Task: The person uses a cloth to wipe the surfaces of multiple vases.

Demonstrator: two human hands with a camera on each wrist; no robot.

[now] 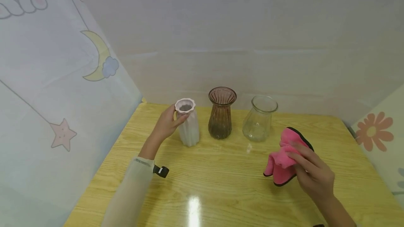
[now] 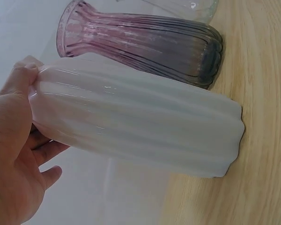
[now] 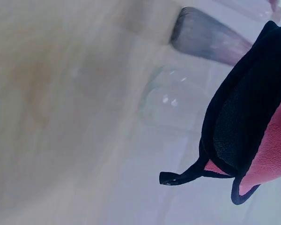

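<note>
My left hand [image 1: 167, 122] grips a white ribbed vase [image 1: 189, 130] by its neck, thumb on the near side just under the scalloped rim. In the left wrist view the white vase [image 2: 140, 117] has a glossy fluted body, its base close to the wooden table. My right hand [image 1: 314, 171] holds a bunched pink cloth [image 1: 285, 155] with black edging over the right part of the table. The right wrist view shows the cloth's dark side [image 3: 239, 112] and black trim, with the hand mostly out of frame.
A purple glass vase [image 1: 220, 118] stands right of the white one, and a clear glass vase [image 1: 258, 123] beyond it. The wooden table [image 1: 214, 174] ends at a pale backdrop [image 1: 221, 27] behind. A printed sheet [image 1: 38, 90] rises along the left.
</note>
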